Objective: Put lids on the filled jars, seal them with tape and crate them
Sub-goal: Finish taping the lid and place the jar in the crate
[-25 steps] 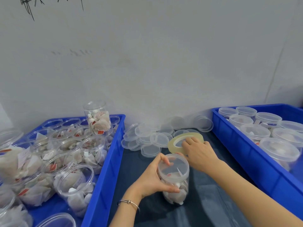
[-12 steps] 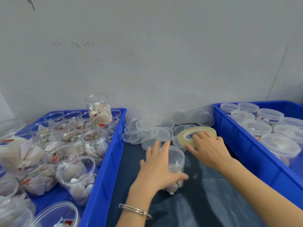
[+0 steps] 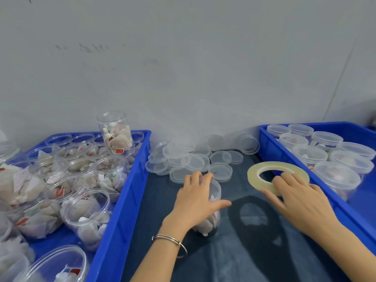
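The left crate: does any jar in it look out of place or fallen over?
Yes. In the left crate, one filled jar stands on top of the others, above the rest. Near the front, several open jars lie tipped on their sides, mouths facing the camera. Nothing appears spilled.

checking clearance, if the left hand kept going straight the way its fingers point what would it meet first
Probably the loose clear lids lying just beyond the fingertips of the left hand, which rests on the lidded jar. Depth is uncertain, since the hand sits higher than they do.
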Demonstrator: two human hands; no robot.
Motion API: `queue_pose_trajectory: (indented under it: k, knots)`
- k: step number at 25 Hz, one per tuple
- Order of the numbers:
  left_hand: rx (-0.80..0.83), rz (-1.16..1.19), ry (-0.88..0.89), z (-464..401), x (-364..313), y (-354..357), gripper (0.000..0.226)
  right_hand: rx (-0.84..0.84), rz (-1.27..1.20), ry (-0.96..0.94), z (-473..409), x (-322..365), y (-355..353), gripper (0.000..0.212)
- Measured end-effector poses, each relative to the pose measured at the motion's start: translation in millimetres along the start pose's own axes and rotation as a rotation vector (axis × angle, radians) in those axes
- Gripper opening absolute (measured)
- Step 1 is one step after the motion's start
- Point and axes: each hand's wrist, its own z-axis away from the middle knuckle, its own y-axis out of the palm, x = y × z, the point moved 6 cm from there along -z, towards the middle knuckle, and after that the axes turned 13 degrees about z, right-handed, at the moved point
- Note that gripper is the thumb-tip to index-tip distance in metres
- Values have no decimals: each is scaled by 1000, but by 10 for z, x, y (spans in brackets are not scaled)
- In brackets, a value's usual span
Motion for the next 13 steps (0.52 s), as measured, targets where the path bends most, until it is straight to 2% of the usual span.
queue_pose_trajectory:
  k: [2,7,13]
  knots:
    - [5,-2,6,-5,10,0,80,0,-3,20,38,-27,-19,63]
    - [24,24,33,20,38,-9,86,44,3,52,-205,105,33,47]
    - [33,21,59,20,12,-15,75,62,-88,57,-442,297,178,46]
